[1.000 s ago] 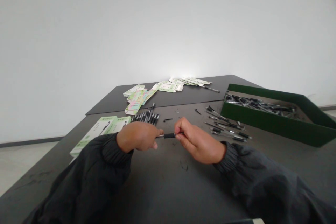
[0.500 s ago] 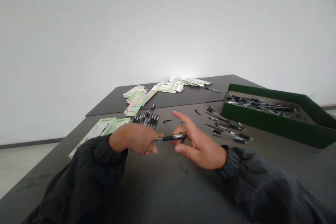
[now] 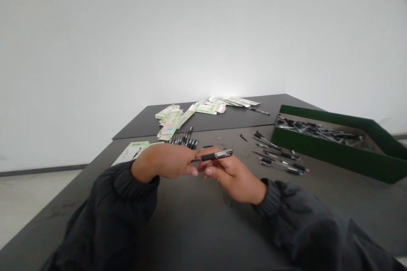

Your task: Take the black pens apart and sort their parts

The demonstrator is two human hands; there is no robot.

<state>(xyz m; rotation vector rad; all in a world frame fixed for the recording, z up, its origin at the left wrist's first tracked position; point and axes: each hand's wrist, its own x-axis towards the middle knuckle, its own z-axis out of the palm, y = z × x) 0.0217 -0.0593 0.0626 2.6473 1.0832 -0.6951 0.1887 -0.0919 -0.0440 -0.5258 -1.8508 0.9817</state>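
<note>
My left hand [image 3: 168, 161] is closed round the rear part of a black gel pen [image 3: 211, 156], whose clear end with a dark clip points right and slightly up. Close beside it, my right hand [image 3: 233, 178] has its fingers curled in behind the pen, thumb and fingertips drawn together near the left fingertips. Whatever those right fingers hold is hidden. Just beyond the left hand lies a row of capped pens [image 3: 185, 139]. Several loose pens [image 3: 280, 154] are spread to the right of my right hand.
A green box [image 3: 330, 148] full of pens stands on the right. Flattened green-and-white cartons [image 3: 171, 123] lie at the back left, more cartons [image 3: 233, 100] by the wall. A white carton [image 3: 132, 152] sits behind my left wrist. A small black clip [image 3: 243, 137] lies mid-table.
My right hand has moved left to the left hand, and its spread fingers have curled in. The pen's clear end has tilted up slightly. The view has shifted a little.
</note>
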